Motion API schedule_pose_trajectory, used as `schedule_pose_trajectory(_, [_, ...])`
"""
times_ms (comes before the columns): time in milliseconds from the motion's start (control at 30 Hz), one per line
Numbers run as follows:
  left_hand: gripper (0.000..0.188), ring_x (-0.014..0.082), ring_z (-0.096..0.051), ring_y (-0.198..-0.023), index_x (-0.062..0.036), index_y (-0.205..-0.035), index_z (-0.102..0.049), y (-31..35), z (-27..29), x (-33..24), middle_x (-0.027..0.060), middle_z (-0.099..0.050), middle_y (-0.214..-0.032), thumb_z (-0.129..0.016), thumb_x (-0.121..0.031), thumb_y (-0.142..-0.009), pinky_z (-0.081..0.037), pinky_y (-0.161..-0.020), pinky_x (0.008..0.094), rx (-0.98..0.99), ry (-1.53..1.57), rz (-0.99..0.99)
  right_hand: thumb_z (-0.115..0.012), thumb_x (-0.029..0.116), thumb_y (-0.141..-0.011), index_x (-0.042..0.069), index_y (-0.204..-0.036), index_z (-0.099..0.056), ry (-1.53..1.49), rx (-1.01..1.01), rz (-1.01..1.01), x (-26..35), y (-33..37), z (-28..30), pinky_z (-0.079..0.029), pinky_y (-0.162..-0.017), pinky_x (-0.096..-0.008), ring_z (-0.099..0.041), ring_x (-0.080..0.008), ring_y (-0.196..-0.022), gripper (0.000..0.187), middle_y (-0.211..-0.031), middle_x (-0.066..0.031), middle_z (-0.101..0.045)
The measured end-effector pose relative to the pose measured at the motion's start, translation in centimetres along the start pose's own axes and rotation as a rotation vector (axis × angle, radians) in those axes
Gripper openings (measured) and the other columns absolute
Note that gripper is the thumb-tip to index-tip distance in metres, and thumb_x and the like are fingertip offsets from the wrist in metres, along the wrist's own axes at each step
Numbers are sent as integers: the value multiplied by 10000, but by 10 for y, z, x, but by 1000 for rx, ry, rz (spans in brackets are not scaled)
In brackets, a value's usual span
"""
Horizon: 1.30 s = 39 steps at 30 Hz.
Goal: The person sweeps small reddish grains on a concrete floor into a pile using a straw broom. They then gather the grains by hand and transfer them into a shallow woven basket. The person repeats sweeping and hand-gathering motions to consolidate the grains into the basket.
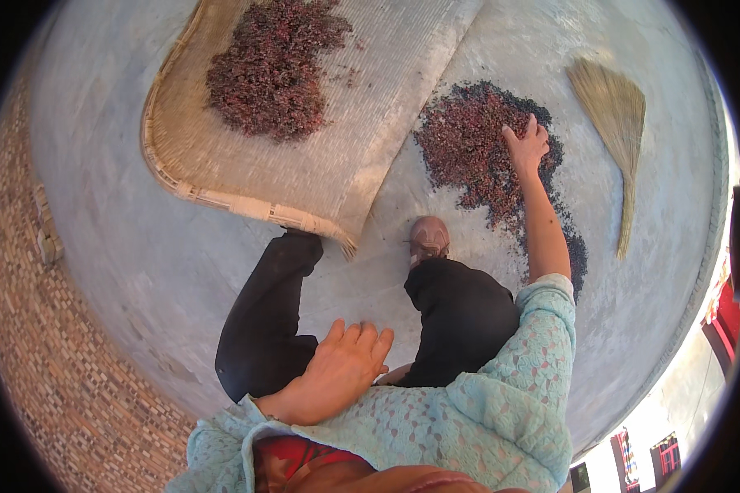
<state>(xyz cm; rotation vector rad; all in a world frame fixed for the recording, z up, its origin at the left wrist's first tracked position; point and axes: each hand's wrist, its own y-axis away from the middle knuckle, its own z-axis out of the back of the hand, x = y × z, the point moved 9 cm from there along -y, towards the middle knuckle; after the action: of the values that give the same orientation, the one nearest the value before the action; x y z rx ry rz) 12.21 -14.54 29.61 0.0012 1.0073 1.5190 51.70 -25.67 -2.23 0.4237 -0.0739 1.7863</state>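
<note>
My right hand [528,146] reaches down onto a pile of dark red dried husks [473,140], which look like peppercorns, on the grey floor. Its thumb and fingers are apart, touching the pile's right part, and nothing shows in its grasp. Small black seeds [577,251] edge the pile on its right and trail down toward me behind my forearm. My left hand [345,361] lies flat in front of my body, close to my left thigh, with the fingers stretched and holding nothing.
A woven bamboo mat [222,168] with a bound rim lies at the upper left, carrying another heap of red husks [275,70]. A straw broom [617,123] rests on the concrete floor [674,197] at the right. My shoe [428,237] stands between mat and pile. Brick-patterned paving [49,345] runs along the left.
</note>
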Motion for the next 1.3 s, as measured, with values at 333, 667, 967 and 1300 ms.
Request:
schedule_pose_trajectory(333, [562, 264, -574, -947, -30, -1222, -531, -8, -4, 1, 110, -581, -973, -724, -321, -781, -420, -937, 428, 36, 81, 30, -578, 811, -703, 340, -1503, -266, -59, 435, -108, -1, -34, -62, -263, -1072, -611, -223, -565, -1326, 980, -1517, -289, -161])
schedule_pose_trajectory(667, [441, 244, -564, -871, -17, -1165, -562, -2, -1, 0, 104, -564, -916, -652, -307, -846, -400, -853, 380, -45, 33, -37, -768, 554, -715, 270, -1411, -430, 86, 327, 226, 90, 61, -34, -430, -936, -598, -334, -474, -1257, 825, -1458, -213, -275])
schedule_pose_trajectory(967, [500, 249, -548, -892, -18, -1208, -530, 7, -2, 6, 104, -547, -946, -688, -281, -814, -396, -850, 375, -37, 108, -12, -853, 522, -591, 303, -1478, -261, 231, 317, 361, 123, 110, -37, -392, -884, -689, -263, -503, -1303, 1088, -1458, -197, -242])
schedule_pose_trajectory(1300, [560, 270, -579, -961, -28, -1228, -527, 10, -2, 12, 120, -581, -1000, -730, -299, -781, -426, -928, 421, -6, 128, 19, -853, 563, -566, 351, -1469, -276, 365, 480, 449, 139, 91, -61, -329, -919, -748, -158, -500, -1390, 1092, -1515, -186, -209])
